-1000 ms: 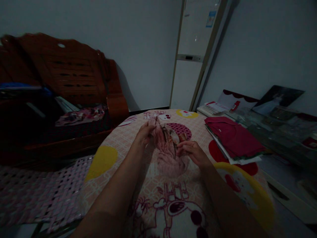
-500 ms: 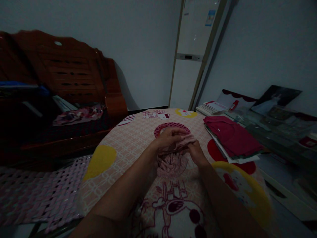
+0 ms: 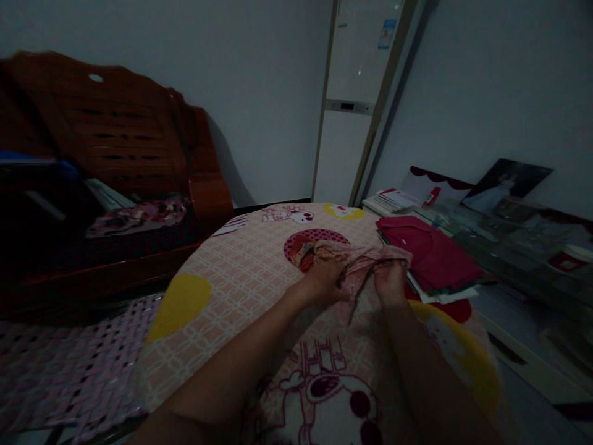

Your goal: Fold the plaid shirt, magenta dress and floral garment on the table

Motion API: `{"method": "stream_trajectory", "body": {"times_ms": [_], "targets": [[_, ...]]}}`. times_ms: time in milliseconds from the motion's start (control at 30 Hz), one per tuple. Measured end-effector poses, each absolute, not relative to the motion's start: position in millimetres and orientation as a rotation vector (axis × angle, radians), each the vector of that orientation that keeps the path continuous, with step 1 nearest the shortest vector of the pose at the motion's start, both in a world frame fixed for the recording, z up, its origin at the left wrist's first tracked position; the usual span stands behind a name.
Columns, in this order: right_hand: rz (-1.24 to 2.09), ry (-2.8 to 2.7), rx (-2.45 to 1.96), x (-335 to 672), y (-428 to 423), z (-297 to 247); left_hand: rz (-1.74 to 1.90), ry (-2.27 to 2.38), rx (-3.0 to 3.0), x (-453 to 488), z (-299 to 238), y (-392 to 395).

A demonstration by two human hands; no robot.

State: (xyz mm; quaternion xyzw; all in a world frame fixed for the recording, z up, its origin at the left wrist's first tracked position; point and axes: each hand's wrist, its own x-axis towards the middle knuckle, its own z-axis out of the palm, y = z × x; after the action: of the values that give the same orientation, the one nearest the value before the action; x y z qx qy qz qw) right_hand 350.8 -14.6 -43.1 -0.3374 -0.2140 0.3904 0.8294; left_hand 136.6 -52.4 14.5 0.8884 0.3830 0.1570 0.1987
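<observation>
A pale pink piece of gathered cloth (image 3: 359, 262), perhaps a small garment, is stretched sideways between my hands over the table. My left hand (image 3: 327, 281) is closed on its left part, the fingertips partly hidden by folds. The cloth's right end is pinched in my right hand (image 3: 391, 281), next to the folded red garment. From between them a pointed corner of the cloth hangs toward me. Just beyond my left hand lies an orange-brown patterned bundle (image 3: 302, 254), too dark to name.
A patterned tablecloth (image 3: 241, 266) covers the round table. On its right, a folded red garment (image 3: 426, 253) lies on papers. Farther right is a glass-topped cabinet (image 3: 504, 247). A wooden bench (image 3: 125, 136) with clothes and a woven seat (image 3: 92, 364) are at left.
My hands have moved apart, my right one to the right, pulling the bunched pink cloth out wide. The orange-brown bundle shows more. The view has shifted slightly.
</observation>
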Motion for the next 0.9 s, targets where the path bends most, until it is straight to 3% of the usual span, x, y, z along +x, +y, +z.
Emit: {"method": "stream_trajectory", "body": {"times_ms": [267, 567, 667, 800, 900], "targets": [[0.834, -0.304, -0.681, 350.6, -14.3, -40.6, 0.436, 1.244, 2.631, 164.4, -17.6, -72.5], [0.955, -0.480, -0.776, 339.0, -25.6, -34.6, 1.082, 1.701, 2.111, 88.8, 3.7, -3.5], [1.021, -0.551, -0.848, 326.9, -27.8, -34.0, 1.129, 1.801, 1.952, 74.8, -3.2, 4.6], [1.119, -0.640, -0.886, 320.5, -28.3, -35.9, 1.168, 1.750, 1.789, 72.9, -13.1, 7.5], [1.177, -0.724, -0.880, 321.2, -29.2, -36.7, 1.240, 1.453, 1.473, 75.6, -9.2, 7.7]]}}
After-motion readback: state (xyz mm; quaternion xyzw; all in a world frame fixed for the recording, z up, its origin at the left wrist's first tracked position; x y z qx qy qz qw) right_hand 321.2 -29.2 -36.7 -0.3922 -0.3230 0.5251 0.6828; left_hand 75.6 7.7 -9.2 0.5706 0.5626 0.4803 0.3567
